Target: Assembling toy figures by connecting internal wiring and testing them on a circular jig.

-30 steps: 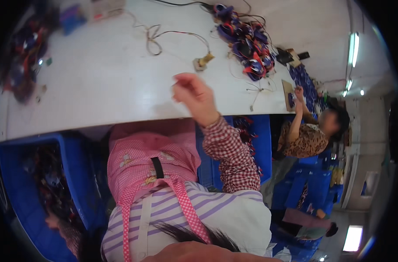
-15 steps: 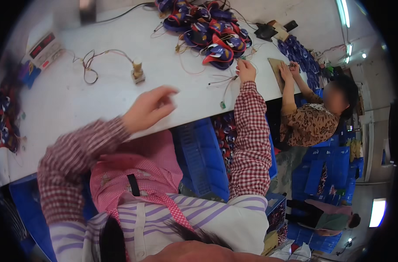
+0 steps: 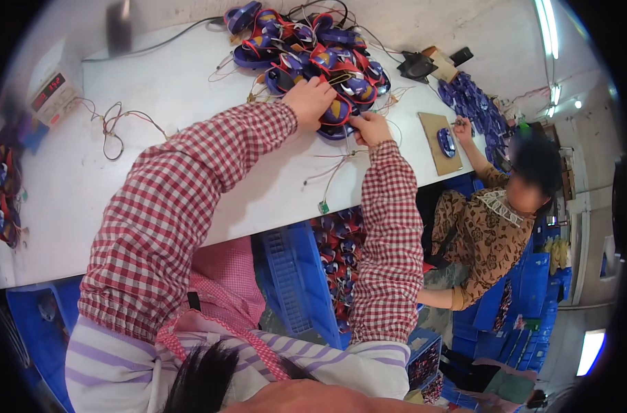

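Note:
A heap of purple-and-red plastic shells (image 3: 296, 58) with thin wires lies at the far middle of the white table. At its near edge, my left hand (image 3: 309, 103) curls over the purple-and-red shell (image 3: 336, 111) in front; the fingertips are partly hidden. My right hand (image 3: 371, 129) is closed, thumb and fingers pinching at that shell's right end. Just below the right hand, thin wires (image 3: 337, 165) lie on the table, with a small green circuit board (image 3: 323, 206) at their end near the table edge.
A meter with a red display (image 3: 50, 93) stands at the far left, its leads (image 3: 110, 127) trailing over the table. More shells (image 3: 4, 186) lie at the left edge. On the right a co-worker (image 3: 492, 227) sits by a brown board (image 3: 437, 148) holding a purple shell. Blue crates (image 3: 286, 275) stand below.
My left hand has moved forward and right to the heap; my right hand has shifted slightly left and nearer. The left forearm now covers the small brass-topped block. The co-worker has lowered one arm.

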A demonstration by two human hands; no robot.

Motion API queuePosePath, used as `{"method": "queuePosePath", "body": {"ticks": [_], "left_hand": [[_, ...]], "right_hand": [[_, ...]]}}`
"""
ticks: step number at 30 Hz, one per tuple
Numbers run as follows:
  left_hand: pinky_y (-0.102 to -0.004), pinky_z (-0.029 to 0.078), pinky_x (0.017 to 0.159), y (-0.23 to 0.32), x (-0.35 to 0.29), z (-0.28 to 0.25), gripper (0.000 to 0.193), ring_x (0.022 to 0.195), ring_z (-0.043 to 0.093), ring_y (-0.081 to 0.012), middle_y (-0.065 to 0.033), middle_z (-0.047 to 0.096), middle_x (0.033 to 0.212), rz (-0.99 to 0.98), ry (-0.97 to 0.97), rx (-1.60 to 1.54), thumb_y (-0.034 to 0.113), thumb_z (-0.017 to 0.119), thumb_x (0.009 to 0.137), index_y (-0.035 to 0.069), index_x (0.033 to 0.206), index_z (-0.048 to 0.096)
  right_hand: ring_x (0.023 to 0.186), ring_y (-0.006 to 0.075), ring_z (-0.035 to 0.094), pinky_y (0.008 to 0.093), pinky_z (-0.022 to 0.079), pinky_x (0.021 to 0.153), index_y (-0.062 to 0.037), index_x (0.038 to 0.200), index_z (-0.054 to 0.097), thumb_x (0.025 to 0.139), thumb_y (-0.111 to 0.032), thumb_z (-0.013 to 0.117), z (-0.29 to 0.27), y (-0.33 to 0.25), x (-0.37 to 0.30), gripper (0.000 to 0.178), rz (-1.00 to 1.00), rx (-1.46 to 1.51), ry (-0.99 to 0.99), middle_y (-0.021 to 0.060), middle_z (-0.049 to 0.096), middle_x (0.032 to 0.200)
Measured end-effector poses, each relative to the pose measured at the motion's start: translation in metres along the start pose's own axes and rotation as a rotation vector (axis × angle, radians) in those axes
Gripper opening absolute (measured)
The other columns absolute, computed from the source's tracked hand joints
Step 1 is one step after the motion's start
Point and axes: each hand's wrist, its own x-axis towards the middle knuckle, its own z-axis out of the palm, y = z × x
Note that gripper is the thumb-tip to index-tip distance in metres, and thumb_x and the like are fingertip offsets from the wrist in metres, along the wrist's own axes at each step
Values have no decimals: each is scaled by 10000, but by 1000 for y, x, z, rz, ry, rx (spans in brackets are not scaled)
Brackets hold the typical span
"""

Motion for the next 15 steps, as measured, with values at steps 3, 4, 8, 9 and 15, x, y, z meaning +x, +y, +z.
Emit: {"method": "queuePosePath", "body": {"ticks": [3,4,8,9,15], "left_hand": [[-365,422,823,10,-14,-7,527,961,479,-280,-112,513,1061,70,109,-107,200,700,618,65,1083,493],[-372,429,815,15,-21,-10,520,957,485,-280,-112,518,1047,107,168,-155,197,702,608,68,1067,496],[-380,447,797,41,-50,-27,505,937,495,-293,-119,515,1029,225,339,-340,193,694,593,70,1039,491],[-371,436,816,52,-59,-33,509,938,492,-298,-122,511,1054,217,298,-438,183,690,600,68,1053,487],[-351,460,792,73,-130,-101,521,927,513,-301,-136,490,1098,318,388,-570,137,696,607,50,1073,479]], "right_hand": [[402,119,469,215,380,369,41,864,608,785,-175,627,-17,-14,-35,231,-51,27,125,54,531,543],[395,119,459,217,365,361,44,866,607,789,-159,622,-27,-17,-45,218,-44,59,168,54,528,542],[377,95,417,203,305,335,13,822,591,823,-114,615,-58,-22,-70,129,-138,237,109,32,518,549],[383,96,423,202,311,338,14,844,585,826,-106,608,-64,-21,-89,124,-168,288,84,37,526,570],[417,96,456,197,344,356,23,977,554,847,-57,571,-64,-16,-175,153,-331,522,-155,71,575,698]]}}
